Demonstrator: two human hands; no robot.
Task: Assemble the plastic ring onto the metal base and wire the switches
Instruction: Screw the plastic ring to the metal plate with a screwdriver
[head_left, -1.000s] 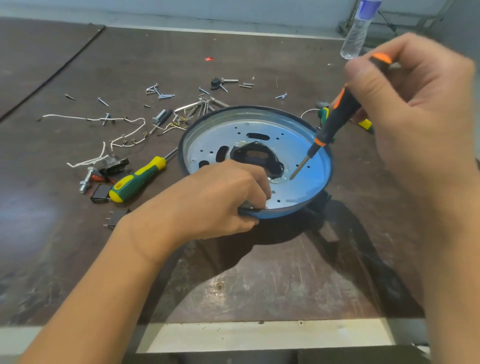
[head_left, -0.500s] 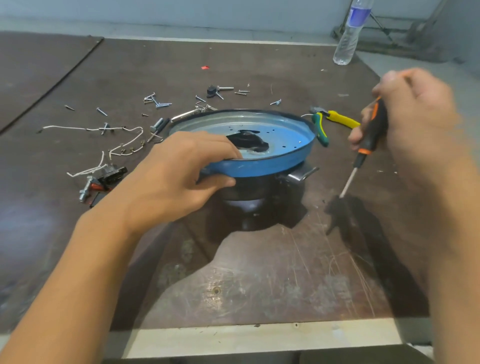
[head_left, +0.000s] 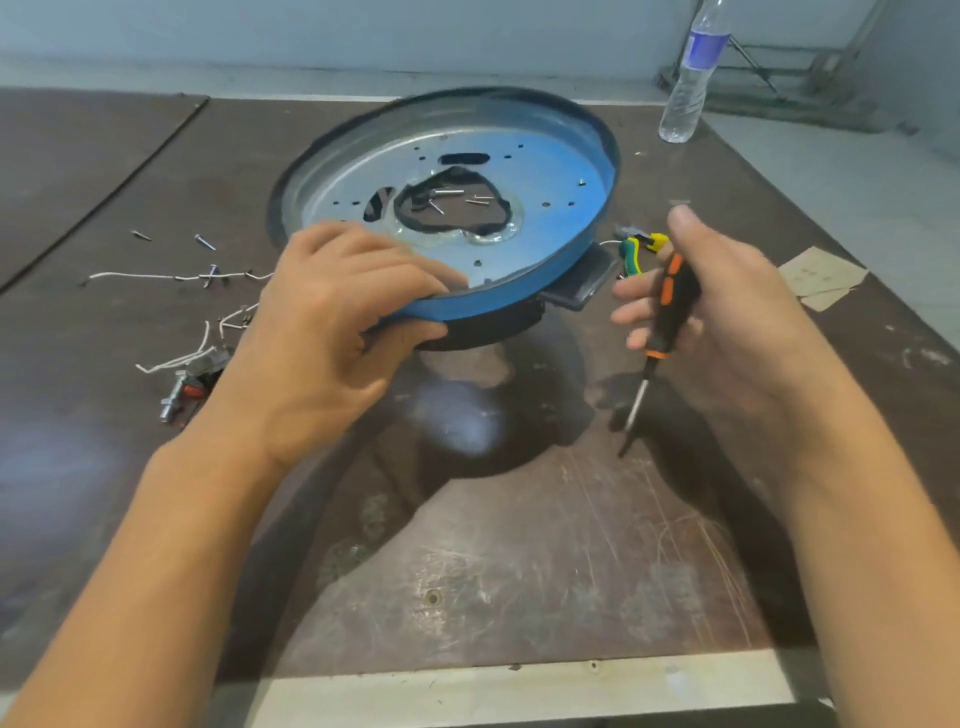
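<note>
- Left hand (head_left: 332, 332) is clamped on the near-left rim of the metal base (head_left: 545, 171). The fingers are hooked over the rim onto the inner face, and the thumb is pressed under the blue outer wall.
- Right hand (head_left: 727, 322) is closed round the black-and-orange handle of a screwdriver (head_left: 670, 306), with the thumb raised above the handle top. The hand is kept just right of the base and apart from it.
- The screwdriver shaft is pointed down toward the table (head_left: 467, 571). Whether the tip touches the surface cannot be told.
- The metal base is held tilted at the centre of the table, with its far rim raised and its inner face turned toward the camera. A blue cast is seen across its right half.
- A large irregular opening is cut in the middle of the base. A few loose screws are seen through it.
- A dark plastic ring (head_left: 483, 332) is seen under the near wall of the base, against it. A dark tab (head_left: 576, 291) projects from it on the right side.
- Yellow-and-green pliers (head_left: 641, 247) are laid on the table just beyond the right hand, partly hidden by the base and the thumb.
- A white wire (head_left: 156, 275) is strung across the table left of the left hand, with loose screws (head_left: 205, 241) scattered near it.
- Small black, red and metal parts (head_left: 187, 389) are noted beside the left wrist. They are too small to identify.
- A clear water bottle (head_left: 691, 78) is stood upright at the far right edge of the table.
- A scrap of brown card (head_left: 821, 275) is laid flat to the right of the right hand.
</note>
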